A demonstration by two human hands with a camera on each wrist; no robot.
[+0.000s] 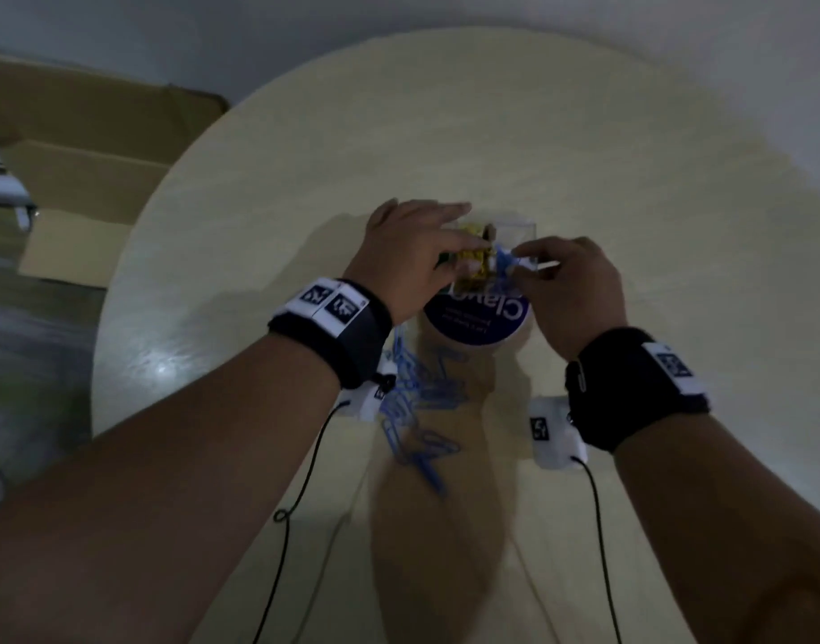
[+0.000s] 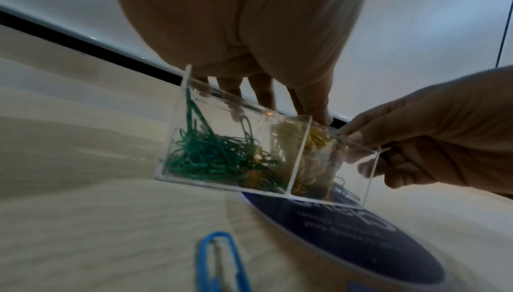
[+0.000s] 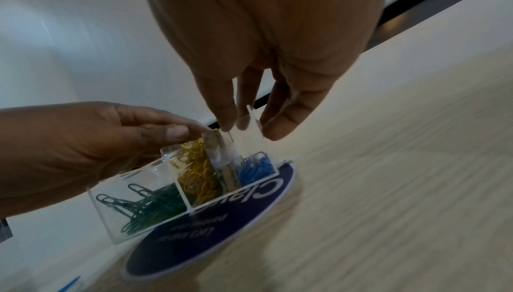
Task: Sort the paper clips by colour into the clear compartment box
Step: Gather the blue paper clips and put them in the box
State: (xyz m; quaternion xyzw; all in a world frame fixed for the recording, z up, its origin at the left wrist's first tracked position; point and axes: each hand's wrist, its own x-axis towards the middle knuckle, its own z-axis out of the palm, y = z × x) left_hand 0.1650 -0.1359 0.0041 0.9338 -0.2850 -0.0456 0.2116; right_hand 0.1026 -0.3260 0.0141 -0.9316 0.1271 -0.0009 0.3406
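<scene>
Your left hand (image 1: 412, 253) gripped the clear box (image 3: 177, 191) from above, fingers curled over its far wall. Your right hand (image 1: 570, 290) pinched its end wall beside the blue clips (image 3: 256, 168).

Blue round disc (image 1: 476, 320); cardboard box (image 1: 87, 188)

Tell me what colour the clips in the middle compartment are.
Yellow clips, clearest in the right wrist view.

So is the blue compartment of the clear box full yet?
No. The blue paper clips fill only the bottom of their compartment in the clear box.
</scene>
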